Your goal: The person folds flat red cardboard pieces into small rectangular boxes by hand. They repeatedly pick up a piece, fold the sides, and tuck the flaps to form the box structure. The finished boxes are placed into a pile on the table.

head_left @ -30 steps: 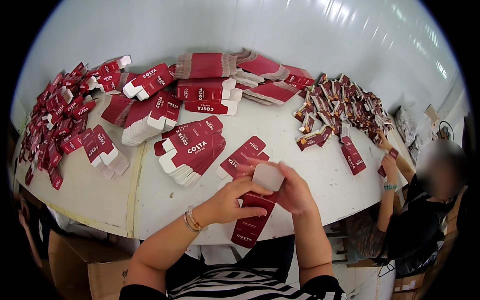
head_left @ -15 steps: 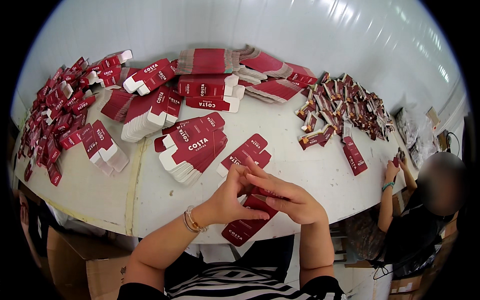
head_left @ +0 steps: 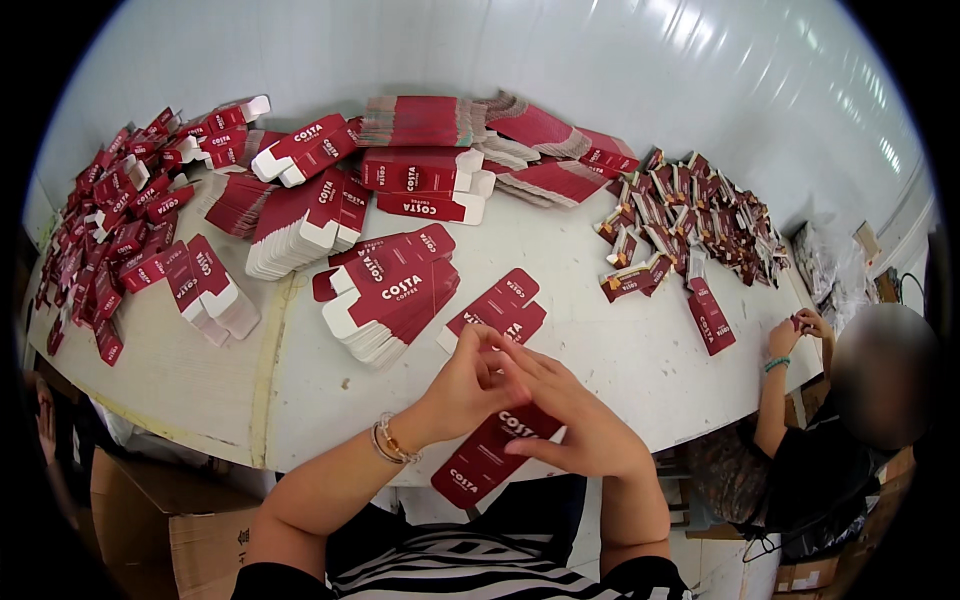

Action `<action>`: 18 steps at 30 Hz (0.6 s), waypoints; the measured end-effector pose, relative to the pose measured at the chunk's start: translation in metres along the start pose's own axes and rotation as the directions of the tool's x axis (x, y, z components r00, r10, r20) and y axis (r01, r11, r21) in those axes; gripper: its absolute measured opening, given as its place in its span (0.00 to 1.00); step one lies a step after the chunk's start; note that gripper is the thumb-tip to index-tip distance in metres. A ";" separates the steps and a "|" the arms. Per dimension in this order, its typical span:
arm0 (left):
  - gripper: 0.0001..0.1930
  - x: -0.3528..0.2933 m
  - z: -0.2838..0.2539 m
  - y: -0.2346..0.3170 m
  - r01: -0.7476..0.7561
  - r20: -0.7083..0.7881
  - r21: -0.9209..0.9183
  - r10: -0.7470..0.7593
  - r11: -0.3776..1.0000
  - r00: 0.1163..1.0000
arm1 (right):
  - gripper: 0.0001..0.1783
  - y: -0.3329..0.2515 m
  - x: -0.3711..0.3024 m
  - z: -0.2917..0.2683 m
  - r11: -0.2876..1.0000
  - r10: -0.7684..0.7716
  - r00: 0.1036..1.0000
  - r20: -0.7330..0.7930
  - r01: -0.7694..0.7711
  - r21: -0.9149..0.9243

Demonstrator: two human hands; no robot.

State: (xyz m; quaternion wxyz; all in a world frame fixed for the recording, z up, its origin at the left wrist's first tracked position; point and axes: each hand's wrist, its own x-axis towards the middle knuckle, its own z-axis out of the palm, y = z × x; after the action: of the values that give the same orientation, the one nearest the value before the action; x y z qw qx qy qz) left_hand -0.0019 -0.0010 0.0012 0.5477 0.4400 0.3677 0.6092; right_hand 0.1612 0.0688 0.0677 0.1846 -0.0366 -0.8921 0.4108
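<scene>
Carton (head_left: 478,462) held btwn L hand (head_left: 458,396) & R hand (head_left: 590,425).

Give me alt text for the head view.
A person's left hand and right hand hold a red carton at a white table. Beyond lie stacks of flat red cartons, heaped boxes at left, heaped small packs at right near a co-worker.

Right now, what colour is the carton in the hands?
The carton is dark red with white lettering, best seen in the head view.
</scene>
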 end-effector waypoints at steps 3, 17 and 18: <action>0.26 -0.001 -0.004 0.000 -0.041 -0.102 -0.354 0.005 0.934 0.995 | 0.38 0.021 -0.029 -0.027 0.952 0.213 0.876 -0.432 -0.285 -0.109; 0.13 0.013 -0.024 -0.008 -0.285 -0.531 0.361 0.447 0.888 0.720 | 0.52 0.105 0.036 0.000 0.799 0.158 0.976 0.152 -0.036 -0.600; 0.13 0.014 -0.024 -0.007 -0.290 -0.531 0.370 0.457 0.883 0.713 | 0.53 0.110 0.050 -0.006 0.819 0.196 0.958 0.209 -0.042 -0.572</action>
State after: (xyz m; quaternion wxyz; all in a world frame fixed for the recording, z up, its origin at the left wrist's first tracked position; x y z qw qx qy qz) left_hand -0.0218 0.0144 -0.0117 0.2027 0.3554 0.5019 0.7620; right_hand 0.1075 0.1562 0.0042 0.0214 -0.0915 -0.9854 0.1420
